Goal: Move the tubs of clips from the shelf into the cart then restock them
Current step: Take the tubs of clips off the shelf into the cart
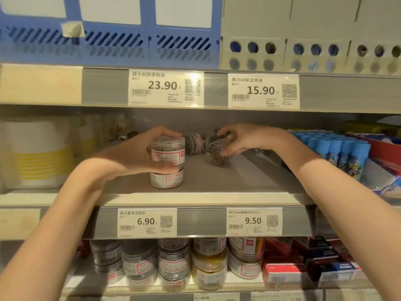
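Note:
On the grey middle shelf (217, 181) two clear tubs of clips stand stacked near the front. My left hand (138, 153) grips the upper tub (168, 152), fingers over its lid and thumb under it, on top of the lower tub (166, 180). To the right, my right hand (240, 139) holds a tilted tub of silver clips (217, 152), its round end facing me. Another tub (194, 143) lies on its side behind, between the hands.
Yellow-and-white containers (41, 157) stand at the left of this shelf, blue-capped tubes (338, 153) at the right. The shelf below holds several stacked clip tubs (173, 263) and boxes (303, 266). Price labels (147, 222) line the shelf edges. Blue file racks (108, 25) sit above.

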Demonstrator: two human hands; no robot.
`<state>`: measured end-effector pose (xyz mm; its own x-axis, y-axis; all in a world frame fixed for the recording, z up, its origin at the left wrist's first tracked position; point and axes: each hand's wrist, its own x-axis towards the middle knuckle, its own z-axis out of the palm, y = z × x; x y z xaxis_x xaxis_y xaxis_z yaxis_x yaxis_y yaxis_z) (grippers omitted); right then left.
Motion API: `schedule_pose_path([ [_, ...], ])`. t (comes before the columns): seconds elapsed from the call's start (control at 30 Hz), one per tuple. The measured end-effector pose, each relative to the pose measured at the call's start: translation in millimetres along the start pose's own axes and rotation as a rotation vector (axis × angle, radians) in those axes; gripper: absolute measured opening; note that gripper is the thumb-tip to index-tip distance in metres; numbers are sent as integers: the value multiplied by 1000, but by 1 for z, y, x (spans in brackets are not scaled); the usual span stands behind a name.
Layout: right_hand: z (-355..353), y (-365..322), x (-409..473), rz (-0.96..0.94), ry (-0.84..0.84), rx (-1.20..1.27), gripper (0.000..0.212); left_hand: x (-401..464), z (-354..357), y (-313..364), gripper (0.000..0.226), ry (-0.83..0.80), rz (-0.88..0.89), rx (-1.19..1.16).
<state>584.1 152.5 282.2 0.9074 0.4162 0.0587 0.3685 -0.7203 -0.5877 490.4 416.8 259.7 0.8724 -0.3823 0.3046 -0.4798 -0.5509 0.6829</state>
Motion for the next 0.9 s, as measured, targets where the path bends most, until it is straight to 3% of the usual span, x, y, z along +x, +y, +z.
schedule_pose_path([
  [0.17,11,-20,-11,-101,-61,-137,64,0,0,-1,57,4,9,14],
  [0.4,27,-27,-17,-168,-271,139,57,-1,0,-2,55,7,19,33],
  [0.53,27,-32,-19,-227,-175,122,48,0,0,-3,56,12,21,31],
  [0.67,27,-34,-16,-293,-21,-126,56,0,0,-4,56,37,26,51],
  [0.9,25,-38,-20,-271,-173,-131,43,3,-4,-16,60,94,-19,91],
])
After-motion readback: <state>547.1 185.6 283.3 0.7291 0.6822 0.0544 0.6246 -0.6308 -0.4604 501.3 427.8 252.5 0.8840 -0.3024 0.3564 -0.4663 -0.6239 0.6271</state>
